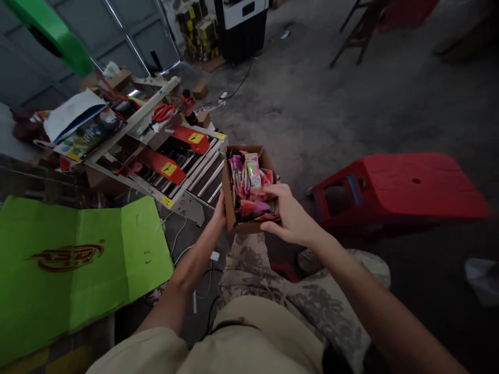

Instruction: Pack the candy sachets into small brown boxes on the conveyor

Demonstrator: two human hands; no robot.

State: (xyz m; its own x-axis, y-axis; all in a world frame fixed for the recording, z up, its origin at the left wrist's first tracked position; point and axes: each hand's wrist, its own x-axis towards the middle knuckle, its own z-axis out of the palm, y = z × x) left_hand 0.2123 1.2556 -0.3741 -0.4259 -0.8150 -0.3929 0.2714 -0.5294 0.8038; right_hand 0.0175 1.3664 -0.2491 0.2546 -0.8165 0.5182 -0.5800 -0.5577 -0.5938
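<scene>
A small brown cardboard box (231, 210) is held up in front of my body, its top open. Colourful sachets (253, 171), mostly pink, red and purple with one green, fill it in a jumble. My left hand (221, 210) grips the box from its left side, with most of its fingers hidden beneath or behind it. Over the near right corner lies my right hand (286, 213), its fingers stretched across the sachets and its thumb apart, near the front rim. I cannot make out any sachet pinched in it.
Left of the box stands a carton-sealing machine (187, 184) with rollers, red scissors (162, 112) on top. A green printed carton (144, 234) lies nearer on the left. A red plastic stool (413, 182) lies to the right. Cables (177, 239) trail across the floor.
</scene>
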